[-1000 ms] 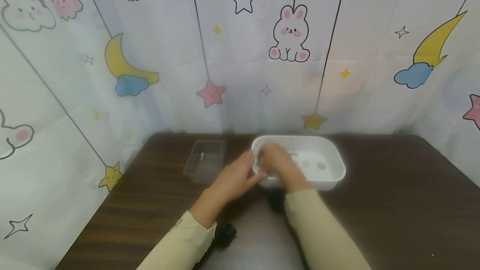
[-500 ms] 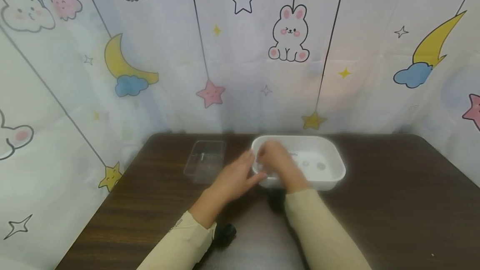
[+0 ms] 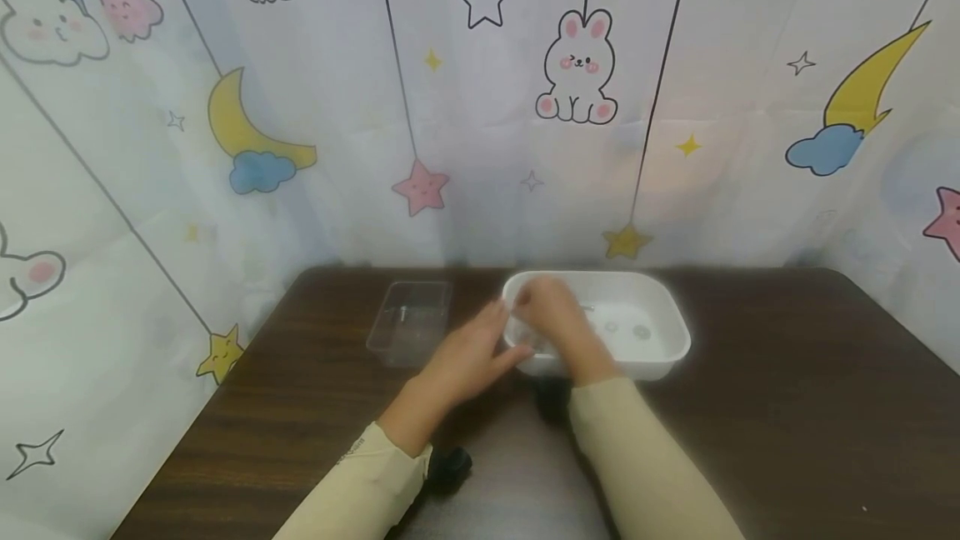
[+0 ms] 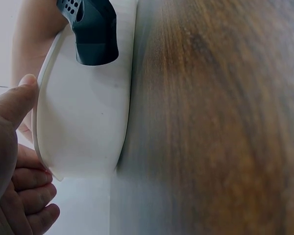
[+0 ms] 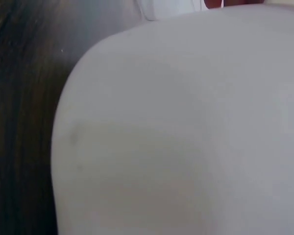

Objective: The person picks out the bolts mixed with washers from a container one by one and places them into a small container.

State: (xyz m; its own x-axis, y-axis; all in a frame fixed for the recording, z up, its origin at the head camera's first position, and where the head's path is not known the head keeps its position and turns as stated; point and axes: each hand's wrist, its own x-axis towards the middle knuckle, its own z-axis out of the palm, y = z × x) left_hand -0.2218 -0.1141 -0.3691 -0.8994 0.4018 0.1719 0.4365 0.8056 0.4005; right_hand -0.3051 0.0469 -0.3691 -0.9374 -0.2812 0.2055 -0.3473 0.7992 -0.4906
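Note:
A white oblong basin [image 3: 663,340] stands on the dark table, with several small clear round spots and a short thin metallic thing [image 3: 588,308] at its bottom. My left hand [image 3: 465,357] holds the basin's near left corner, its thumb [image 4: 25,90] on the front rim and its fingers along the left end. Over the left part of the basin, my right hand [image 3: 551,315] reaches in with fingers bent downward. Something clear [image 3: 534,342] shows below it in the basin. Its fingertips are hidden, so I cannot tell what they hold. The basin's white wall [image 5: 176,122] fills most of the right wrist view.
Left of the basin stands a clear plastic box [image 3: 412,323] with a small shiny thing in it. Dark wrist devices [image 3: 450,471] sit under the sleeves. A patterned curtain [image 3: 480,123] hangs behind the table.
My right hand has risen slightly in the basin, and more of the clear thing beneath it shows. My left hand keeps its place at the corner.

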